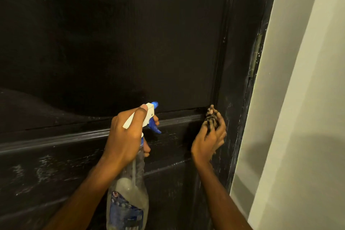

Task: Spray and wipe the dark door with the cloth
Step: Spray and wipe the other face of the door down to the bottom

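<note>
**Two hands busy at dark door [130, 33]**

Shot from above, close in. Clamped in the left hand [125, 136]: a clear bottle [128, 198] with a blue label, fingers curled round its neck, thumb laid along the white spray head, one fingertip on the blue trigger [154, 127]. Nozzle aimed at the door's flat upper panel, just above a horizontal moulding [56, 140]. Bunched in the right hand [209, 140], fingers curled round it: a striped cloth [211, 117], raised to the panel's lower right corner, just beside the frame [240, 61]. Cannot tell whether cloth and door touch. Hands near each other, level with the moulding, both forearms reaching up from the bottom edge. Whitish streaks and specks on the lower door and along the frame's edge. Pale wall [298, 99] at far right.
</note>
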